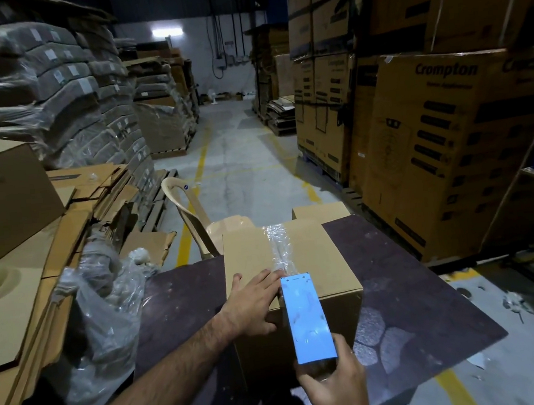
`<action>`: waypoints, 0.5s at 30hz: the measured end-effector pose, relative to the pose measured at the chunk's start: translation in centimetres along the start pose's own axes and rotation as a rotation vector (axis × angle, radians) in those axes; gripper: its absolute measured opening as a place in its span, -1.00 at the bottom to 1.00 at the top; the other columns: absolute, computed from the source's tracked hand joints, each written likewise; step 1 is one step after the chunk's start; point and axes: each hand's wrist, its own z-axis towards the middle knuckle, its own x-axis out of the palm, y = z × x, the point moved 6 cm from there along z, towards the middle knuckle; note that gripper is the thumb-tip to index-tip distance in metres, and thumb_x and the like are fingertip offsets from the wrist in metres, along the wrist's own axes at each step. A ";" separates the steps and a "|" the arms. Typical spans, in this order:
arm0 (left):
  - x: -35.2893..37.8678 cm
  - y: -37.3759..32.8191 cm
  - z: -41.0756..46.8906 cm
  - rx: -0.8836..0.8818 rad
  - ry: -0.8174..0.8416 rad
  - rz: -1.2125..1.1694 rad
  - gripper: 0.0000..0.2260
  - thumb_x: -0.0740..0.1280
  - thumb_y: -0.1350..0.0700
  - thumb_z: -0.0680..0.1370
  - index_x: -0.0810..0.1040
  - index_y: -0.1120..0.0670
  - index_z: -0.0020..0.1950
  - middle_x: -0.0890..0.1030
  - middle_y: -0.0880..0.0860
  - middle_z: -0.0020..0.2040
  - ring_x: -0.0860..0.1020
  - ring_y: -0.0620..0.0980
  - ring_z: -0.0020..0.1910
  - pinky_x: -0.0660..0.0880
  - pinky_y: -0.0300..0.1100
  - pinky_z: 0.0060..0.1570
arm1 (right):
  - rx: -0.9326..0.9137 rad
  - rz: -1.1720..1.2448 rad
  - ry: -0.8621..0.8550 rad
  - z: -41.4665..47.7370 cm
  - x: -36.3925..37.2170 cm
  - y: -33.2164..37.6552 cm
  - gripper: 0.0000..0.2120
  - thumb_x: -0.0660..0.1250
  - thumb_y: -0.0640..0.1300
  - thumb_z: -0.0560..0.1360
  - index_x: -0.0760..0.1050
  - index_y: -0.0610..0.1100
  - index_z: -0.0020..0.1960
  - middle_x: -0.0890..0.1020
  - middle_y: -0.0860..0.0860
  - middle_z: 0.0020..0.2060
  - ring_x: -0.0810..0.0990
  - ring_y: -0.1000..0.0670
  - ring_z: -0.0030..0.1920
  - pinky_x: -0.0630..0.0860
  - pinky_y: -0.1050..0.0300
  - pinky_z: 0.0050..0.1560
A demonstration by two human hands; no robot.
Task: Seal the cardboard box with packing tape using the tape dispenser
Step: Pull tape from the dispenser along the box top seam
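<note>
While under left hand, cardboard box; tape dispenser in right hand.

A dark, scuffed desk carries one cardboard box, standing upright near its middle. Shiny clear patches lie flat on the desk just right of the box. A crumpled plastic bag bulges at its left edge.

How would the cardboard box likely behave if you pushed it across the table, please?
The cardboard box probably slides rather than tips, resting flat on the smooth table. Its top seems stiff: the left hand presses it without visible denting.
</note>
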 end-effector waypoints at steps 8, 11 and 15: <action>-0.4 -0.4 -0.2 -0.023 0.028 -0.041 -0.14 0.42 0.00 0.46 -0.09 -0.09 0.57 -0.07 -0.11 0.59 -0.10 -0.05 0.56 -0.08 0.47 0.35 | 0.015 -0.058 0.000 -0.9 -0.2 0.7 -0.46 0.49 0.03 0.14 0.38 0.07 0.07 0.63 0.02 -0.10 0.58 -0.07 -0.02 0.56 0.06 -0.05; -0.4 -0.1 -0.2 -0.048 0.029 -0.049 -0.13 0.43 -0.02 0.45 -0.08 -0.09 0.57 -0.07 -0.13 0.59 -0.10 -0.06 0.56 -0.08 0.50 0.32 | 0.017 -0.093 0.017 -0.5 -0.1 1.2 -0.39 0.51 -0.05 0.19 0.42 -0.04 0.21 0.64 -0.02 -0.02 0.58 -0.11 0.05 0.50 0.08 0.00; -0.1 -0.3 -0.4 -0.118 0.023 -0.013 -0.12 0.41 -0.05 0.45 -0.10 -0.02 0.58 -0.12 -0.10 0.59 -0.11 -0.03 0.56 -0.02 0.50 0.30 | -0.011 -0.096 -0.008 1.2 -1.9 1.2 -0.48 0.51 -0.21 0.21 0.47 -0.10 0.14 0.57 -0.03 -0.14 0.58 -0.16 -0.05 0.41 0.14 -0.18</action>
